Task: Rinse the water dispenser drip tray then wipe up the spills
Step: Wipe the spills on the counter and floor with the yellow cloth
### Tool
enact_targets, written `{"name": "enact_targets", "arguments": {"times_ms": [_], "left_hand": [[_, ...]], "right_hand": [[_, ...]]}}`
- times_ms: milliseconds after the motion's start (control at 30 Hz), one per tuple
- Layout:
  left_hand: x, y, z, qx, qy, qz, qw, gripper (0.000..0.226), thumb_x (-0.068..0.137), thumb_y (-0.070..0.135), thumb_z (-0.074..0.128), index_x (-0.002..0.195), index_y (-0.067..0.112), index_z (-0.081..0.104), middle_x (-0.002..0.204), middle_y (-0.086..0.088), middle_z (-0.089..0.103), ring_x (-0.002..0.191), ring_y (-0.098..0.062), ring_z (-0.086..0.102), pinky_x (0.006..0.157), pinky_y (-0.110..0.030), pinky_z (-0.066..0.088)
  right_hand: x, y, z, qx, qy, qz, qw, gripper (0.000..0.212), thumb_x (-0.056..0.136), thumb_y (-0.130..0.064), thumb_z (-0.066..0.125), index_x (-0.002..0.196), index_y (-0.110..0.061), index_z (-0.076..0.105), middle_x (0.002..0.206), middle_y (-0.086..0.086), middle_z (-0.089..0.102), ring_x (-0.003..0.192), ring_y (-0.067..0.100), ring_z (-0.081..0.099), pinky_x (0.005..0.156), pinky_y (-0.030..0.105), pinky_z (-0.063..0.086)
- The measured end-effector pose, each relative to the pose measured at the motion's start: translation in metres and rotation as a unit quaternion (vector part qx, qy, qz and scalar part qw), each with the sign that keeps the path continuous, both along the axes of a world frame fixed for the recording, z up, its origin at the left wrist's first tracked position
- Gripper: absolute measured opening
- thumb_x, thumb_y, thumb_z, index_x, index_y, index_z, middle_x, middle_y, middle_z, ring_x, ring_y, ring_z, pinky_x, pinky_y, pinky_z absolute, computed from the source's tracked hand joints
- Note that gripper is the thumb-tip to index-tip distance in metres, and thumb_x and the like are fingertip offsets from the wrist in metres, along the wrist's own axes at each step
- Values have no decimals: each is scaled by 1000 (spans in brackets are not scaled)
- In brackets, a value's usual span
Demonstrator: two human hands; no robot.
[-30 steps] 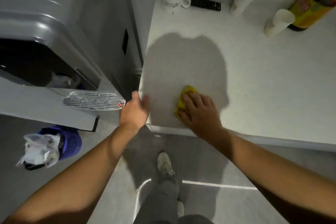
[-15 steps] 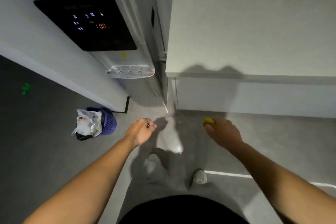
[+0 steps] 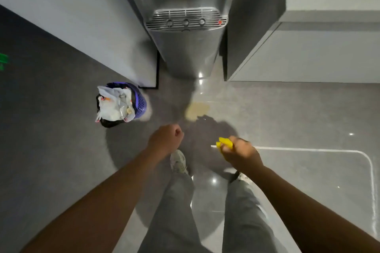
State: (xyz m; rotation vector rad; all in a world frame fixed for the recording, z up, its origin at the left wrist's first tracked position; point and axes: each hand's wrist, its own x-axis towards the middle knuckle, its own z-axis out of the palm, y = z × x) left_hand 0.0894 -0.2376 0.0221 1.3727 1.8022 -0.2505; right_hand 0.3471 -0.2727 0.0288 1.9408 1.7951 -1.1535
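While the drip tray (image 3: 186,19) sits seated on the front of the water dispenser (image 3: 185,51), we take the rinsing step to be finished, though the tray's wetness cannot be read here. We locate everything relative to the dispenser. On the floor (image 3: 298,113) in front of its base lies a pale yellowish puddle (image 3: 197,110), which we judge to be the spill still awaiting the wipe. Nearer to us than the puddle, the right hand (image 3: 240,153) grasps a yellow cloth (image 3: 224,144), held above the floor and clear of the puddle. The left hand (image 3: 167,139) is curled into a loose fist and appears to hold nothing. A purple bin (image 3: 135,100) stuffed with bags stands to the dispenser's left; a pale cabinet (image 3: 308,53) flanks its right. We estimate the task as well advanced, with the floor wipe remaining.
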Motion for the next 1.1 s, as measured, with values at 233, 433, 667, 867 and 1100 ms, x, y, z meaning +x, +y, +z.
{"name": "enact_targets", "arguments": {"times_ms": [233,433,667,867,1100], "left_hand": [[-69,12,-168,15,-8,-9,1000,18,94,37,59,102,23,67,103,-4,78,100,-35,70,81,-38,53],[-101,19,-385,14,3,-43,999,45,95,35,67,136,22,56,119,-2,70,114,-27,66,96,-42,54],[-115,37,-602,48,78,-160,983,128,72,60,87,166,17,12,174,-14,12,159,-37,15,125,-50,25],[-107,36,-682,97,124,-172,972,154,53,69,90,166,18,-1,174,-16,-4,158,-48,-4,125,-65,14],[-99,40,-675,76,139,-178,971,154,53,66,91,165,15,-2,173,-19,-9,158,-49,-7,124,-65,17]], "right_hand": [[-58,23,-155,19,27,19,999,38,95,-59,53,77,-27,44,77,-4,59,70,25,62,62,40,53],[-41,18,-388,-31,9,118,992,37,95,-61,51,84,-26,50,88,-3,63,82,26,66,67,36,52],[0,69,-602,91,-60,175,979,41,93,-49,62,129,-30,61,117,1,64,111,31,62,80,39,55],[7,75,-671,239,-63,157,956,61,80,-30,82,134,-11,62,115,14,65,97,42,63,82,47,52],[-4,56,-669,24,-240,238,941,135,68,-97,13,156,-3,-28,169,15,-26,159,33,-16,127,52,-3]]}}
